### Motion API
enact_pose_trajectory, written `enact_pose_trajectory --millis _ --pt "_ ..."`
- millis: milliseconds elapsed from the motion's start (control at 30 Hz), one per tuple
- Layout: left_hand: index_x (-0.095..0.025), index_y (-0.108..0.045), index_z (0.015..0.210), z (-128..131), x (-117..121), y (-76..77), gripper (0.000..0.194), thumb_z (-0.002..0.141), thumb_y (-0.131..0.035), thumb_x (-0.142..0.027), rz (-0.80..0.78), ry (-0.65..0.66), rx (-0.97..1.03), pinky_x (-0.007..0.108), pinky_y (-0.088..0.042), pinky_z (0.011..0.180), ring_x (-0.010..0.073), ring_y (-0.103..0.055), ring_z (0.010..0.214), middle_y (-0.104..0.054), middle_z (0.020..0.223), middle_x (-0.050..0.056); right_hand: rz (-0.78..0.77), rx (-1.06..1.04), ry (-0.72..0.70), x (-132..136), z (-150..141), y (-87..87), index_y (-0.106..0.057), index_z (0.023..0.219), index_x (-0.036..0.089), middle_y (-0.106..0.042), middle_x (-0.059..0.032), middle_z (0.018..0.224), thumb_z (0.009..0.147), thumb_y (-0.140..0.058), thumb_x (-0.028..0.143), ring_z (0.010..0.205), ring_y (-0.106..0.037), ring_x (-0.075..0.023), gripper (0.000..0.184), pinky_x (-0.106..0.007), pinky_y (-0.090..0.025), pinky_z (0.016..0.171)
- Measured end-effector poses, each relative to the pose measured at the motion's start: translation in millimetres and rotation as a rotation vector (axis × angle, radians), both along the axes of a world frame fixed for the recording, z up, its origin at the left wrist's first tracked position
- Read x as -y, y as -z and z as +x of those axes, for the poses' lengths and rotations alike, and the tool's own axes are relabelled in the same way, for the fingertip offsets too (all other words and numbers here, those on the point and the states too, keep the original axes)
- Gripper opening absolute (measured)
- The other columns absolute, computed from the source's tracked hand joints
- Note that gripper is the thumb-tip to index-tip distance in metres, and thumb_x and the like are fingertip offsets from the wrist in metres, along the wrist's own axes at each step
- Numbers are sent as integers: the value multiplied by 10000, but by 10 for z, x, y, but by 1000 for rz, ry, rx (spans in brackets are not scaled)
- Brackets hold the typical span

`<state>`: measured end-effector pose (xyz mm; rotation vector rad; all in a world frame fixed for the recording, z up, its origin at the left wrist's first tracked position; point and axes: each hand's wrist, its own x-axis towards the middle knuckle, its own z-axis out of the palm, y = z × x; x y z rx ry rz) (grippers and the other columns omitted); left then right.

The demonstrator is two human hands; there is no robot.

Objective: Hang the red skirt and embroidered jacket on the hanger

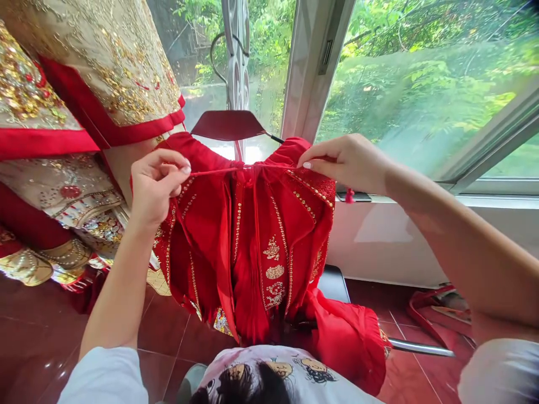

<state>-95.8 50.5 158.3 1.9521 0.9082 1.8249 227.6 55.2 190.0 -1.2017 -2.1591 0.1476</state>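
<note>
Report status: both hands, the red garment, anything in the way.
Left hand and right hand pinching red cord, stretched near neckline. Red garment on hanger. Embroidered garments hanging to the left; nothing visibly blocking either hand.

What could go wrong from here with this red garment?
1. The cord, stretched between the left hand and right hand, might slip from either pinch.
2. Pulling it hard could tug the red garment askew on its hanger.
3. The gold beadwork might snag on the embellished garments hanging alongside.
</note>
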Motion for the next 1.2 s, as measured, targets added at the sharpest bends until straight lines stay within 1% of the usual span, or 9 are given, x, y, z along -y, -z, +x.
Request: enact_pose_trajectory --millis 67,200,300,400,567,767,900,1033,1200 --pt "-249 -697 620 -39 113 -78 99 675 -688 -167 11 -10 -181 283 -216 417 85 -374 418 -512 469 -34 -27 61 -39 31 -71 -79 -693 706 178 -519 9 549 755 -585 187 487 -431 -86 118 -281 -351 528" --pt "-239 -740 774 -39 258 -157 166 721 -645 -114 233 -429 -559 310 -366 532 128 -495 555 -637 663 1 -338 -10 -115 26 -205 -147 -661 632 160 -512 -19 492 793 -545 243 409 -369 -81 215 -274 -284 403" --pt "-241 -731 809 88 155 -104 128 760 -655 -151 402 -666 -537 332 -441 657 167 -554 667 -618 688 20 -593 -13 -142 -57 -269 -123 -698 679 144 -513 -29 493 820 -515 246 393 -288 -66 253 -277 -216 377" --pt "-238 -692 762 258 -50 -25 60 770 -682 -180 378 -687 -337 317 -480 733 182 -599 775 -594 691 19 -663 72 -184 -137 -302 -110 -745 819 154 -476 12 451 790 -581 236 378 -292 -55 185 -257 -183 378" --pt "-204 -673 779 515 -198 18 97 793 -710 -291 266 -488 -49 285 -495 679 147 -605 721 -631 698 -2 -331 -153 -431 -113 -429 -158 -734 815 130 -500 29 469 761 -649 247 438 -396 -51 154 -219 -256 417" --pt "-171 -694 699 717 -75 -16 240 721 -771 -397 -45 2 -36 237 -467 589 111 -596 624 -664 660 9 133 -131 -250 -120 -689 -13 -678 777 200 -522 -5 579 836 -577 299 585 -458 -114 153 -260 -337 527" --pt "-157 -683 665 780 -67 -17 234 699 -791 -362 -57 2 -43 236 -455 592 110 -590 624 -684 689 20 355 4 -179 -191 -771 162 -663 824 218 -487 -10 596 890 -478 281 630 -462 -126 206 -267 -328 584" --pt "-167 -659 654 831 -92 25 160 759 -724 -268 25 -98 -82 240 -400 549 102 -531 574 -621 607 -12 390 8 -172 -221 -767 248 -661 927 220 -481 0 624 922 -426 282 606 -435 -111 243 -263 -306 583" --pt "-187 -600 666 858 -110 95 112 754 -649 -138 47 -121 -166 246 -337 512 86 -417 500 -486 535 -52 444 -46 -217 -282 -765 280 -645 797 206 -520 -23 700 922 -399 230 671 -470 -120 277 -278 -336 637"
